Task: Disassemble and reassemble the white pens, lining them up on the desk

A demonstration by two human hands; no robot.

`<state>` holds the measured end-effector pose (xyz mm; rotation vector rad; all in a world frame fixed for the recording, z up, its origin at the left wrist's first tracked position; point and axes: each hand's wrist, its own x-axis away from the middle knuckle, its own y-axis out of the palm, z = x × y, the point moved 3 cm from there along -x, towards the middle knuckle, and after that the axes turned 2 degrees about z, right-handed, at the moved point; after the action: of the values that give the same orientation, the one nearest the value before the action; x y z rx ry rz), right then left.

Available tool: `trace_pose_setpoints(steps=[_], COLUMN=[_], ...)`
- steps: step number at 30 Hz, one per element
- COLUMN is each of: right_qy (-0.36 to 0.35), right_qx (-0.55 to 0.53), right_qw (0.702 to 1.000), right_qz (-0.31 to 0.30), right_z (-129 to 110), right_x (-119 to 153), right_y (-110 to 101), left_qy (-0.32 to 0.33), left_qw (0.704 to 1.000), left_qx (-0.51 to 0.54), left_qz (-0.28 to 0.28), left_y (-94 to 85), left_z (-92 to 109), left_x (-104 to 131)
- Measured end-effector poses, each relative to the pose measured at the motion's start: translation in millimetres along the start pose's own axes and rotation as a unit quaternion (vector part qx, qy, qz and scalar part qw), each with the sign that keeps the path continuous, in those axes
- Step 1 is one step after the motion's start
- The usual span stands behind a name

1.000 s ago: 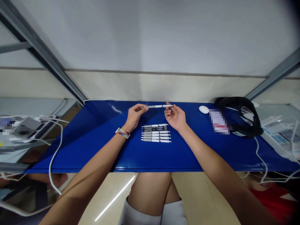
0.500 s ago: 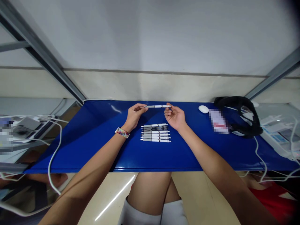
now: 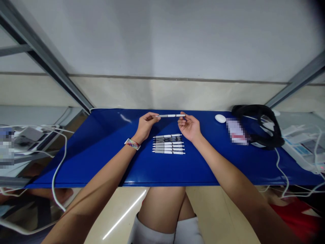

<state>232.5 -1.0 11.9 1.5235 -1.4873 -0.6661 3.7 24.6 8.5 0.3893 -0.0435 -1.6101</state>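
Note:
A white and grey pen (image 3: 170, 115) is held level between my two hands, above the far part of the blue table (image 3: 101, 149). My left hand (image 3: 146, 126) pinches its grey tip end between thumb and fingers. At the other end, my right hand (image 3: 190, 126), palm turned up, grips the pen with its fingertips. Nearer to me, several pens (image 3: 169, 146) lie side by side in a stack of rows, tips to the left. Most are white and grey; a darker one (image 3: 167, 139) lies near the far side of the group.
At the right lie a white oval object (image 3: 220, 118), a blurred-out packet (image 3: 236, 131) and a black strap-like headset (image 3: 279, 137). White cables (image 3: 59, 166) hang at both sides. Metal posts (image 3: 73, 89) flank the table. A person's red clothing (image 3: 297, 217) shows at lower right.

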Motion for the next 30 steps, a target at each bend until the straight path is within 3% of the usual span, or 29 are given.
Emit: trace_pose_setpoints(steps=[30], right_qy=[0.016], right_qx=[-0.028], right_qw=[0.999], right_qz=[0.019], right_z=[-1.9], right_x=[2.1], right_y=[2.2], left_qy=[0.0], left_qw=[1.0], left_qx=[0.023], left_qz=[-0.006], left_y=[1.1], left_z=[0.0], left_x=[1.4])
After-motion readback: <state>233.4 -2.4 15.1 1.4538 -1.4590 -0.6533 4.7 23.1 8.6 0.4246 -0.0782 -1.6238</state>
